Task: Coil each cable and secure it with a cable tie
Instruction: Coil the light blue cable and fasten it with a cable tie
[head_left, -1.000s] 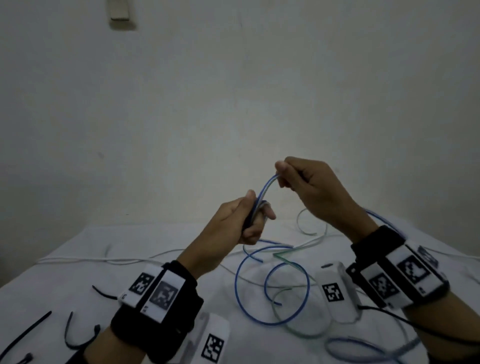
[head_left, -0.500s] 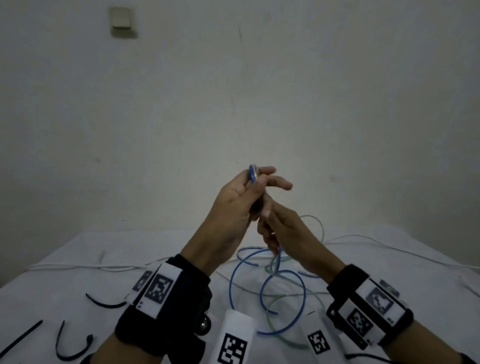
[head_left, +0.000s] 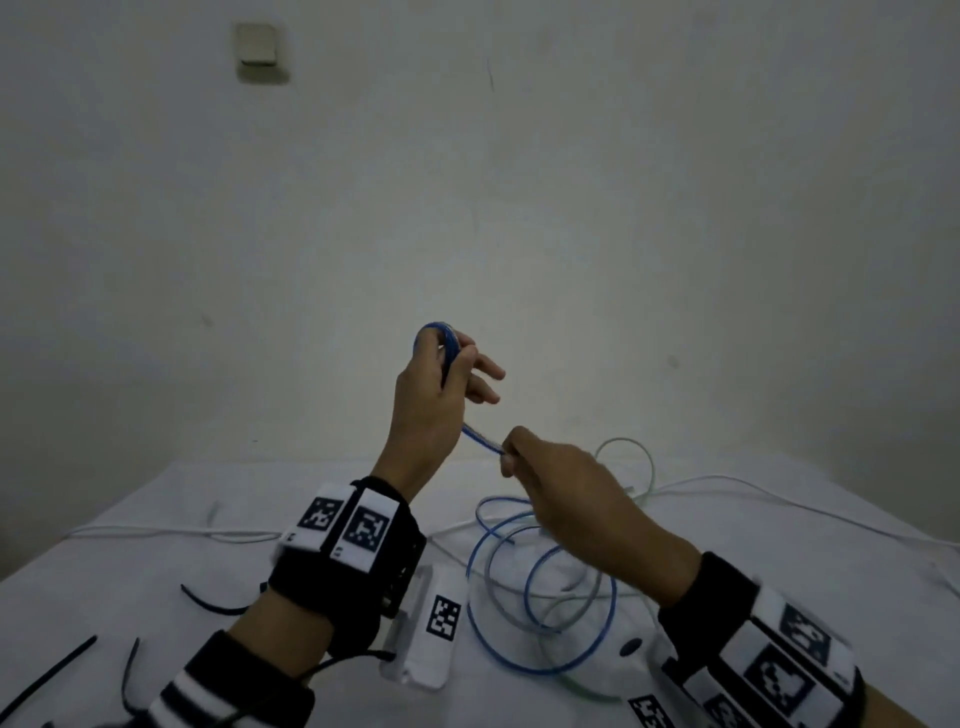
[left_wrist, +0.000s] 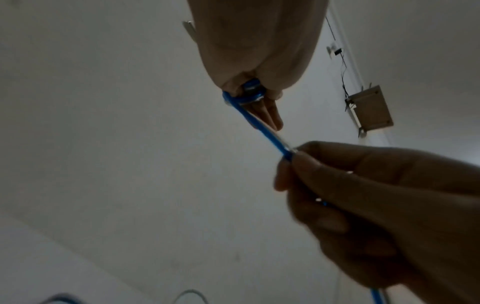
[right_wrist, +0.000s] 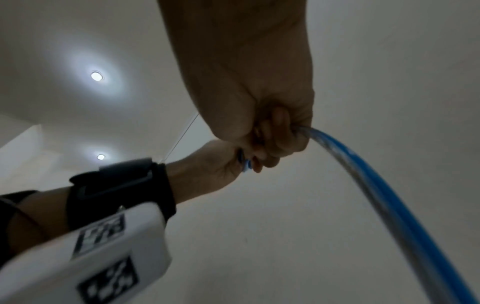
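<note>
A blue cable (head_left: 480, 439) runs taut between my two raised hands, with a grey strand alongside it. My left hand (head_left: 441, 384) is held high and grips small wound turns of the cable (left_wrist: 250, 92), two fingers sticking out straight. Lower and to the right, my right hand (head_left: 550, 483) pinches the cable (left_wrist: 272, 142) in curled fingers. The rest of the blue cable (head_left: 540, 613) lies in loose loops on the white table (head_left: 156, 571), and trails from my right fist (right_wrist: 376, 185). Black cable ties (head_left: 218, 605) lie at the left.
A white cable (head_left: 171, 532) stretches across the table's left side and another white cable (head_left: 810, 506) runs off to the right. A grey-green cable (head_left: 631, 457) loops behind my right hand. More black ties (head_left: 49, 673) lie at the near left edge. A plain wall stands behind.
My left hand rose with the wound turns. My right hand came down from above, passed under the left hand, then moved right, drawing the cable taut.
</note>
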